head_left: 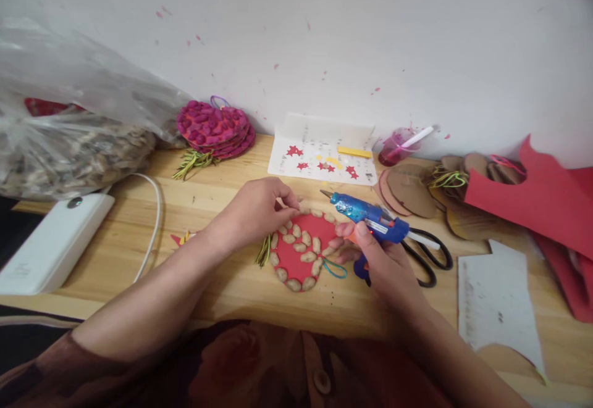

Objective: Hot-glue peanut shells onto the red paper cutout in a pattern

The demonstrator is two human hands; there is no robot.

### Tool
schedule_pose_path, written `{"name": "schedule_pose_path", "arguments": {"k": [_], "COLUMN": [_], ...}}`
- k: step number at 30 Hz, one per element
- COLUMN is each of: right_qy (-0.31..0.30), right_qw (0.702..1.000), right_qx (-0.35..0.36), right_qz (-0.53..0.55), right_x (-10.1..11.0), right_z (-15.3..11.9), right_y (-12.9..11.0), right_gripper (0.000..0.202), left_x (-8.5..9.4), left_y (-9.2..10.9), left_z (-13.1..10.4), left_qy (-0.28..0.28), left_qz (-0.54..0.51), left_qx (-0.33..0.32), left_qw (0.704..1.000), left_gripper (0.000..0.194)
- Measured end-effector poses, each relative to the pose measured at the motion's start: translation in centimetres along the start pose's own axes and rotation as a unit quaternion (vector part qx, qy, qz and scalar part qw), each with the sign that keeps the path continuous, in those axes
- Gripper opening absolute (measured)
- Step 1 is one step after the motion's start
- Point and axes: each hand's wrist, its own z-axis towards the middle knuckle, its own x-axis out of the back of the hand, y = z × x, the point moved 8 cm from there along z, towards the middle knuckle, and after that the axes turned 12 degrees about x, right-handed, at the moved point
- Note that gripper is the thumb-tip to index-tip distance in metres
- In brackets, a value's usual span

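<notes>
A blue glue gun (370, 213) with a white glue stick in its back is gripped in my right hand (382, 260), its nozzle pointing left above the table. My left hand (262, 210) is closed in a pinch at the upper edge of a red card disc (288, 257), and a small tan tip like a peanut shell (300, 199) shows at the fingertips. Tan peanut shells (300, 247) line the disc's rim and form a pattern across its middle. A green tassel (263, 252) hangs at its left side and a teal loop (335, 270) at its right.
A clear bag of shells (69, 155) and a white power bank (55, 244) stand left. Magenta-covered discs (215, 127) are stacked behind. A paper with red stars (319, 155), a cup of magenta paint (396, 147), scissors (428, 260), cardboard discs (410, 189) and red sheets (532, 198) lie around.
</notes>
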Motion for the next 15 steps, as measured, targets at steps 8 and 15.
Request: {"name": "schedule_pose_path", "arguments": {"k": [8, 15], "right_qy": [0.009, 0.002], "right_qw": [0.998, 0.996], "right_qx": [-0.038, -0.064], "right_qz": [0.043, 0.054], "right_x": [-0.5, -0.8], "right_z": [-0.1, -0.6], "right_y": [0.6, 0.6], "right_gripper": [0.035, 0.034], "left_x": [-0.9, -1.3], "left_y": [0.5, 0.4], "left_z": [0.0, 0.0], "left_qy": [0.004, 0.004], "left_qz": [0.152, 0.208], "left_qx": [-0.009, 0.01], "left_qw": [0.988, 0.978], "left_gripper": [0.006, 0.013]}}
